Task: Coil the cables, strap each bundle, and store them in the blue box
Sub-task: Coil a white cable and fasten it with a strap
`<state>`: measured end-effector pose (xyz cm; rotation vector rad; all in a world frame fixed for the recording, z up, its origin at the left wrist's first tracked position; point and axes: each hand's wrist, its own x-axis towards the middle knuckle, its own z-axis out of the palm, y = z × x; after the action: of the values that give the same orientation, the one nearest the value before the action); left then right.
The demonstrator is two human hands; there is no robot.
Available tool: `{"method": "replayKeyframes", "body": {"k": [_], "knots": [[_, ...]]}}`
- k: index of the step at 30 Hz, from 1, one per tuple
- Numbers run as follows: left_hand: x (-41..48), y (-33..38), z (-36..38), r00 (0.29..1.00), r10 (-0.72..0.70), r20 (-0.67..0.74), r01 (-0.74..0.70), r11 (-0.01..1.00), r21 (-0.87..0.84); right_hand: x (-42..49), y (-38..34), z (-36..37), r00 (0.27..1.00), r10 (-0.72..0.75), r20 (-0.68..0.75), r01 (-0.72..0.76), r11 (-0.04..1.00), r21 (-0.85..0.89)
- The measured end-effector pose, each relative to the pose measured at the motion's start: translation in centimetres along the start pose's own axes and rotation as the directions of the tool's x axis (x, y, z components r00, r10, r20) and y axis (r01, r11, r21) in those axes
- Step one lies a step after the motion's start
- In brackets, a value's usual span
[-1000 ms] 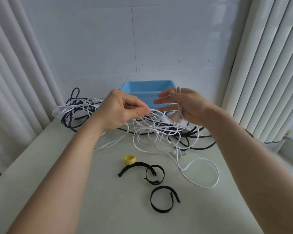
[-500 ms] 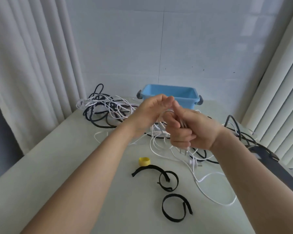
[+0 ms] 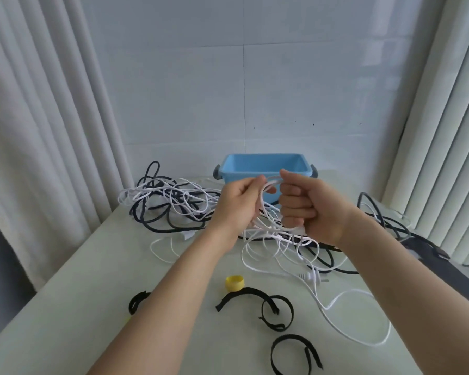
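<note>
While lifting a white cable [image 3: 266, 230] off the table [image 3: 92, 280], works it with both hands at 12 o'clock, just in front of the blue box [image 3: 266, 169]. Curls the right hand [image 3: 306, 209] into a fist round a small loop of that cable, thumb on top, with a white plug end poking out under the little finger. Pinches the same loop with the left hand [image 3: 238, 204], thumb and forefinger closed on the strand, remaining fingers folded in.

Counts one blue box, upright and open-topped at the far edge, with a grey handle at each end. Finds one heap of white and black cables [image 3: 168, 204] at 10 o'clock and more black cable [image 3: 385, 223] at 2 o'clock; cannot tell how many separate leads make up either heap. Follows one long white strand from a plug [image 3: 313, 278] near the centre out to a wide loop at 4 o'clock.

Counts four black strap pieces near 6 o'clock: a curved strap [image 3: 241, 295], a ring strap [image 3: 291, 311] touching its right end, a lowest strap [image 3: 273, 357] closed into a loop nearer the table edge, and a left strap [image 3: 137, 297] at 7 o'clock, partly hidden by the left forearm. Cannot tell whether the curved piece and the ring are one strap or two. Counts one yellow roll [image 3: 234, 282], just beside the top of the curved strap.
</note>
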<state>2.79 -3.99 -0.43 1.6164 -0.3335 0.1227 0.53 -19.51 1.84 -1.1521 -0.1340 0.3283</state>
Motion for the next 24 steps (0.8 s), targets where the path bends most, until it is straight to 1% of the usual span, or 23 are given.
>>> {"method": "replayKeyframes", "body": {"k": [2,5,7,9,10,12,14,16,18,19,20,21,22,23,24], "knots": [[-0.1,0.2,-0.1,0.999,0.011,0.039,-0.011,1.000,-0.010,0.1,-0.5,-0.4,0.998,-0.069,0.001,0.068,0.986,0.151],[0.0,-0.4,-0.6,0.995,0.005,0.100,-0.007,1.000,0.024,0.3,-1.6,-1.1,0.975,-0.203,-0.093,0.223,0.895,0.387],[0.2,-0.8,-0.9,0.992,0.005,0.128,-0.015,0.997,0.073,0.3,-2.4,-1.8,0.942,-0.269,-0.199,0.332,0.824,0.458],[0.3,-1.2,-1.0,0.985,0.024,0.168,-0.052,0.985,0.163,0.3,-3.1,-2.6,0.894,-0.312,-0.322,0.434,0.778,0.453],[0.3,-1.4,-1.0,0.981,0.026,0.195,-0.069,0.973,0.219,0.2,-3.4,-2.9,0.858,-0.335,-0.390,0.487,0.772,0.409],[0.4,-1.7,-1.0,0.973,0.005,0.233,-0.083,0.941,0.327,0.0,-4.0,-3.4,0.754,-0.393,-0.527,0.579,0.776,0.251],[0.6,-1.9,-1.2,0.971,-0.015,0.238,-0.089,0.903,0.420,-0.5,-4.4,-3.8,0.654,-0.452,-0.606,0.626,0.774,0.099],[0.6,-1.8,-1.4,0.970,-0.019,0.241,-0.104,0.867,0.487,-0.8,-4.6,-4.2,0.584,-0.500,-0.639,0.643,0.766,-0.013],[0.5,-1.3,-1.7,0.967,-0.014,0.255,-0.118,0.861,0.495,-0.8,-4.6,-4.7,0.510,-0.550,-0.661,0.642,0.755,-0.133],[0.4,-1.0,-1.8,0.964,0.001,0.267,-0.139,0.856,0.499,-0.8,-4.5,-5.0,0.470,-0.586,-0.660,0.626,0.749,-0.219],[0.4,-0.7,-2.0,0.959,0.023,0.283,-0.167,0.850,0.500,-0.8,-4.3,-5.3,0.436,-0.640,-0.633,0.587,0.735,-0.339],[0.3,-0.3,-2.0,0.954,0.055,0.295,-0.200,0.851,0.486,-0.7,-4.2,-5.6,0.423,-0.703,-0.572,0.528,0.704,-0.475],[0.1,0.2,-2.0,0.949,0.098,0.299,-0.232,0.862,0.451,-0.5,-3.9,-5.8,0.451,-0.742,-0.496,0.465,0.670,-0.579],[-0.1,0.7,-1.9,0.946,0.145,0.290,-0.255,0.883,0.393,-0.4,-3.6,-5.9,0.509,-0.749,-0.425,0.411,0.645,-0.645],[-0.2,1.3,-1.9,0.945,0.188,0.268,-0.270,0.909,0.318,-0.1,-3.3,-5.9,0.584,-0.725,-0.364,0.381,0.641,-0.666]]}}
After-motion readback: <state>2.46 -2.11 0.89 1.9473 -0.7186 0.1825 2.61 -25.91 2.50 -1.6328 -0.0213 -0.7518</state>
